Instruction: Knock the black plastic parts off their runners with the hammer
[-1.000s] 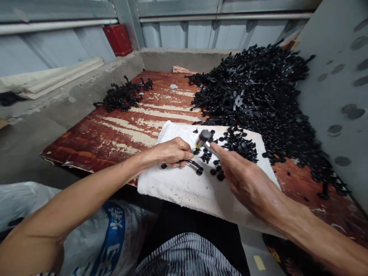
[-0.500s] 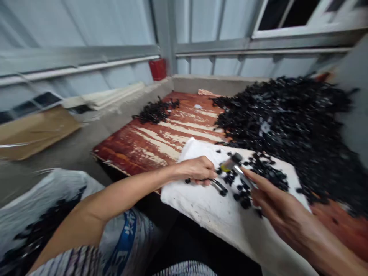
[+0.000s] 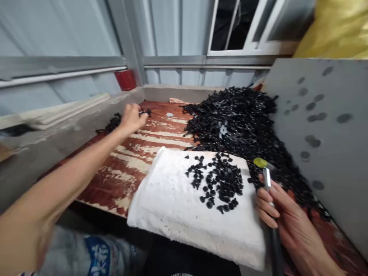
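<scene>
My left hand (image 3: 132, 117) is stretched out over a small pile of thin black plastic pieces (image 3: 113, 122) at the far left of the board. Its thumb and forefinger look apart beside the dark pieces; the other fingers are partly hidden. My right hand (image 3: 277, 209) is wrapped round the dark handle of a small hammer (image 3: 266, 178) with a metal neck and a yellow face, held upright at the pad's right edge. Many small black caps (image 3: 220, 178) lie scattered on the folded white cloth pad (image 3: 166, 195).
A large heap of black plastic pieces (image 3: 232, 119) covers the right back of the worn red board (image 3: 123, 184). A grey spotted panel (image 3: 310, 115) stands at the right. A low ledge (image 3: 66, 134) borders the left, and a printed white sack (image 3: 71, 253) sits below.
My left hand has left the pad and reached to the small pile; the black strip it held no longer shows in it. My right hand has drawn the hammer rightward, off the caps. The view has turned right.
</scene>
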